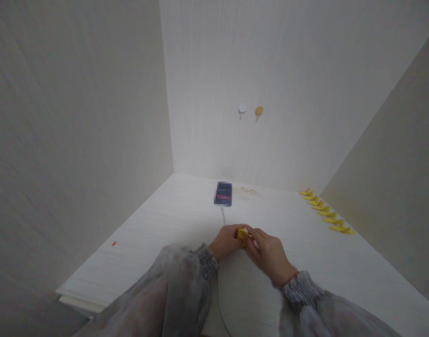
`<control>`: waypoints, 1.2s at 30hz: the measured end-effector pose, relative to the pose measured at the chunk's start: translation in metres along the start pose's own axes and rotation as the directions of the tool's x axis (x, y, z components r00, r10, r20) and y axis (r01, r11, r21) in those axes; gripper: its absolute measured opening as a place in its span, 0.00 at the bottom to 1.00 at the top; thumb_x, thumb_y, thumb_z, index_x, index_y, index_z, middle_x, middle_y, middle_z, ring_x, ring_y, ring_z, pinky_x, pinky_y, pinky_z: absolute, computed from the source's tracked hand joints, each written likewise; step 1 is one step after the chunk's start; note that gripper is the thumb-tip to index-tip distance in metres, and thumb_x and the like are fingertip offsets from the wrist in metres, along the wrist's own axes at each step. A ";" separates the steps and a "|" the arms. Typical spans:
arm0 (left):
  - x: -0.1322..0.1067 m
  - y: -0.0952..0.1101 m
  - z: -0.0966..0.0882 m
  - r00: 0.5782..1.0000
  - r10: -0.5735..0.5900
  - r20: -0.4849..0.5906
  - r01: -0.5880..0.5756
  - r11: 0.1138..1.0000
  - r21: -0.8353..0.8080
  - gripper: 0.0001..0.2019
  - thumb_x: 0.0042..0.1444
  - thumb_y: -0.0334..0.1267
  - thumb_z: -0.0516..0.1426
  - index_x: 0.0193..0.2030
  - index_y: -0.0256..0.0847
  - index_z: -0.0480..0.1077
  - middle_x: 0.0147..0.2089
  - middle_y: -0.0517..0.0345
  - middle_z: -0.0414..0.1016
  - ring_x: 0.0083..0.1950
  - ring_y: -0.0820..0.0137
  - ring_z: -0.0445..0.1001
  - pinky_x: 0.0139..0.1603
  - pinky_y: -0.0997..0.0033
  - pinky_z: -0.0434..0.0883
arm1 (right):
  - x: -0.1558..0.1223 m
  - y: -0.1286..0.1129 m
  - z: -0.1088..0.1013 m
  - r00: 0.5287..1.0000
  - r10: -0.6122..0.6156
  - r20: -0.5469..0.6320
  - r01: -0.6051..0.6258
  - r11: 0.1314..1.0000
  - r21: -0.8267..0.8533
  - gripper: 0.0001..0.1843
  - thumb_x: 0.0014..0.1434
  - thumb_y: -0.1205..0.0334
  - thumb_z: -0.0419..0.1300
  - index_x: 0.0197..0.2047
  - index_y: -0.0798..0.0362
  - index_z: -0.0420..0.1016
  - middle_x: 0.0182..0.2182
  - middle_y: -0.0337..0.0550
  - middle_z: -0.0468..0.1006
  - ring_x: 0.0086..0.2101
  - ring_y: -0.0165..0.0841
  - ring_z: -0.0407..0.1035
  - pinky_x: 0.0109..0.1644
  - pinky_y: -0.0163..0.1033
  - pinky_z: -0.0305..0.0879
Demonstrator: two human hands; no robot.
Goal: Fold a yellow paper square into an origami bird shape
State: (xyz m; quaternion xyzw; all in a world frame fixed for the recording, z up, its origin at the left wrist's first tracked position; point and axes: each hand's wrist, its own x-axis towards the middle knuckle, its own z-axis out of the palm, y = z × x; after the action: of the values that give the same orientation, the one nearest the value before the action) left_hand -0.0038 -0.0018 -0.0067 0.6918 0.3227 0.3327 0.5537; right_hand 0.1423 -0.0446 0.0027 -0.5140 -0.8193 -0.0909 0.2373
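From the head view, we see our left hand and right hand meeting over the middle of the white surface, both grips pinched on a small yellow paper piece; it is too small for us to tell its long axis or which way it points. A phone with its cable lies just beyond the hands. A row of yellow folded pieces runs along the right wall, with bare surface open to left and right of the hands, walls closing three sides.
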 end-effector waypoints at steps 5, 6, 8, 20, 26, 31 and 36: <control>-0.001 0.000 0.005 0.997 0.078 0.025 -0.082 0.976 0.201 0.10 0.43 0.35 0.53 0.34 0.35 0.68 0.30 0.60 0.70 0.31 0.74 0.64 0.32 0.76 0.62 | 0.002 -0.003 -0.001 0.998 0.049 0.037 -0.049 0.999 -0.011 0.16 0.56 0.66 0.47 0.46 0.53 0.66 0.34 0.45 0.73 0.29 0.32 0.70 0.30 0.34 0.66; 0.000 -0.001 0.005 0.996 0.075 0.039 -0.081 0.976 0.202 0.10 0.43 0.35 0.53 0.34 0.35 0.68 0.30 0.60 0.70 0.31 0.74 0.64 0.32 0.76 0.62 | 0.002 -0.002 -0.001 0.998 0.045 0.038 -0.045 0.999 -0.002 0.15 0.56 0.66 0.47 0.46 0.54 0.66 0.34 0.45 0.73 0.30 0.32 0.70 0.31 0.34 0.66; 0.000 -0.004 0.005 0.995 0.078 0.063 -0.089 0.979 0.184 0.10 0.44 0.34 0.52 0.34 0.35 0.68 0.30 0.60 0.70 0.32 0.74 0.64 0.33 0.76 0.62 | 0.002 -0.001 0.001 0.999 0.036 0.026 -0.036 0.999 0.019 0.15 0.55 0.67 0.47 0.45 0.55 0.67 0.34 0.46 0.74 0.30 0.32 0.70 0.32 0.35 0.67; 0.003 -0.005 0.003 0.992 0.040 0.123 -0.023 0.990 -0.141 0.15 0.45 0.40 0.55 0.39 0.34 0.68 0.35 0.55 0.70 0.36 0.72 0.66 0.38 0.73 0.63 | 0.001 0.008 0.004 0.996 0.069 -0.052 -0.052 0.960 0.276 0.15 0.53 0.70 0.47 0.40 0.55 0.71 0.34 0.45 0.76 0.33 0.33 0.70 0.38 0.39 0.67; -0.001 0.004 0.004 0.990 -0.101 0.096 0.127 0.938 -0.323 0.23 0.48 0.53 0.48 0.37 0.33 0.69 0.33 0.53 0.70 0.33 0.73 0.67 0.36 0.71 0.64 | 0.000 0.012 0.003 0.992 0.095 -0.083 -0.054 0.914 0.401 0.16 0.52 0.70 0.48 0.41 0.51 0.72 0.35 0.42 0.77 0.34 0.33 0.71 0.37 0.38 0.68; 0.000 0.002 0.004 0.992 -0.085 0.091 0.104 0.967 -0.233 0.23 0.46 0.52 0.51 0.39 0.33 0.69 0.32 0.54 0.70 0.31 0.75 0.66 0.31 0.75 0.62 | 0.000 0.012 0.004 0.989 0.137 -0.050 -0.098 0.878 0.469 0.16 0.52 0.69 0.48 0.41 0.51 0.73 0.35 0.42 0.77 0.35 0.34 0.71 0.38 0.39 0.68; 0.002 -0.004 0.003 0.997 -0.049 0.053 0.057 0.985 -0.166 0.22 0.43 0.50 0.55 0.39 0.34 0.69 0.31 0.55 0.70 0.29 0.75 0.65 0.30 0.76 0.62 | 0.000 0.011 0.005 0.987 0.162 -0.010 -0.130 0.831 0.541 0.15 0.52 0.68 0.49 0.41 0.51 0.73 0.37 0.43 0.76 0.37 0.34 0.70 0.40 0.40 0.67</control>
State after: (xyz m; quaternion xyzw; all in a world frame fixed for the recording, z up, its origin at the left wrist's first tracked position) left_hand -0.0003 -0.0009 -0.0112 0.6421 0.2982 0.3268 0.6261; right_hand 0.1510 -0.0380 -0.0026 -0.4850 -0.7633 0.1467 0.4008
